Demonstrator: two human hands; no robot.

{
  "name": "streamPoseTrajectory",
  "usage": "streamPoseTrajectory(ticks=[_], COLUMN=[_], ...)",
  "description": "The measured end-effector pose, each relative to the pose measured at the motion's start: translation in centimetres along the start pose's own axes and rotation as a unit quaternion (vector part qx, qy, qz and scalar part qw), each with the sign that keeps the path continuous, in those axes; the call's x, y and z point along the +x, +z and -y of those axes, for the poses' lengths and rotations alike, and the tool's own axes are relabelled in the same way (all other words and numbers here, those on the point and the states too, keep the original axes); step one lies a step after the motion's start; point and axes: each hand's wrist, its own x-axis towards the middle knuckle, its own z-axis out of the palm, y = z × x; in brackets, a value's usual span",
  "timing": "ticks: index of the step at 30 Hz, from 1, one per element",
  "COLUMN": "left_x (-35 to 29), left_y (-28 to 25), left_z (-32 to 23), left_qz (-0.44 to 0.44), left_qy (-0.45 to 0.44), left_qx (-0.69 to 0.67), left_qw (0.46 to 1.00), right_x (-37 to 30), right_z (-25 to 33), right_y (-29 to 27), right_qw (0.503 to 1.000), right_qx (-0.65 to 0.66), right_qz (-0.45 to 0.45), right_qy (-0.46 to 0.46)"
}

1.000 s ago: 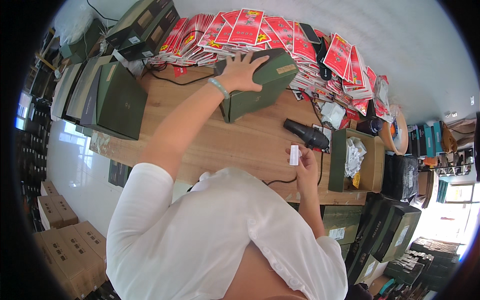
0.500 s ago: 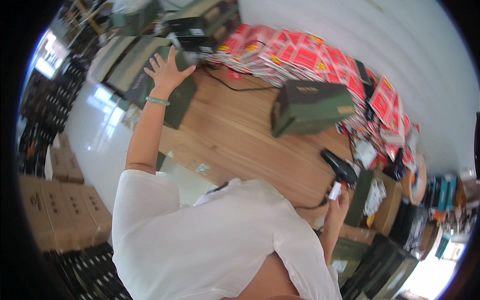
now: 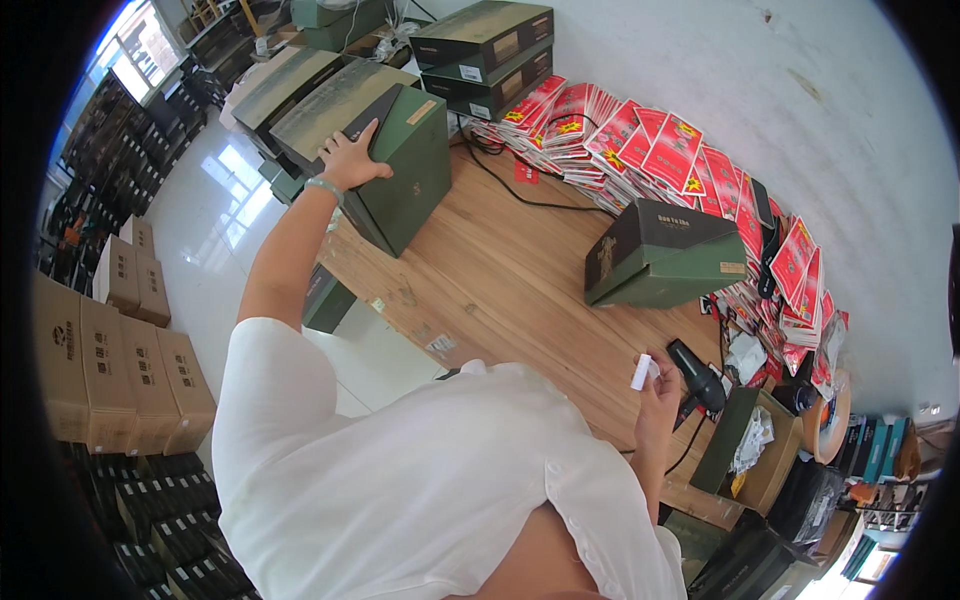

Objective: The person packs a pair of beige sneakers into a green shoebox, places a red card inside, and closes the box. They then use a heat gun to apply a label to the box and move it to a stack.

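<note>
My left hand [image 3: 352, 162] lies over the upper edge of a dark green box [image 3: 415, 185] standing at the table's left end. Its fingers are apart, with the thumb toward the green face; a pale green bangle circles the wrist. Near the right part of the table, my right hand [image 3: 657, 398] pinches a small white piece [image 3: 641, 373], rectangular with a curled bit beside it; its exact kind is unclear. Just right of that hand lies a black hair dryer [image 3: 697, 376]. Another dark green box [image 3: 668, 255] sits on the table farther back.
Red printed packets [image 3: 640, 140] lie heaped along the wall, with a black cable [image 3: 540, 203] before them. More green boxes [image 3: 485, 60] are stacked at the back left. An open box [image 3: 775, 450] holds crumpled paper at the right. Brown cartons [image 3: 115, 370] stand on the floor at left.
My left hand has come down from a spread reach onto the green box's edge. My right hand has lifted the white piece away from beside the hair dryer. The view has shifted.
</note>
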Motion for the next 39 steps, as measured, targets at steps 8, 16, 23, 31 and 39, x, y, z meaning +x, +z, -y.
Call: streamPoseTrajectory(ticks=[8, 16, 23, 31, 39], left_x=[-11.1, -24.1, -28.2, -29.0, -29.3], left_y=[-1.1, 0.1, 0.9, 1.7, 2.2], left_z=[-6.3, -13.9, -17.0, -18.9, -19.7], left_qz=[-0.088, 0.012, 0.054, 0.052, 0.045], left_qy=[0.254, 0.504, 0.545, 0.607, 0.612], left_qx=[0.08, -0.042, -0.067, -0.085, -0.053], left_qw=[0.96, 0.863, 0.834, 0.788, 0.788], right_x=[-0.4, 1.2, -0.7, -0.7, -0.8], right_z=[2.0, 2.7, 5.0, 5.3, 4.6], right_y=[1.0, 3.3, 4.9, 6.0, 6.4], right_qw=[0.997, 0.976, 0.953, 0.944, 0.939], right_qx=[-0.066, -0.186, -0.292, -0.326, -0.336], right_qz=[-0.021, -0.019, -0.013, -0.012, -0.021], right_qy=[-0.033, -0.107, -0.083, -0.048, -0.063])
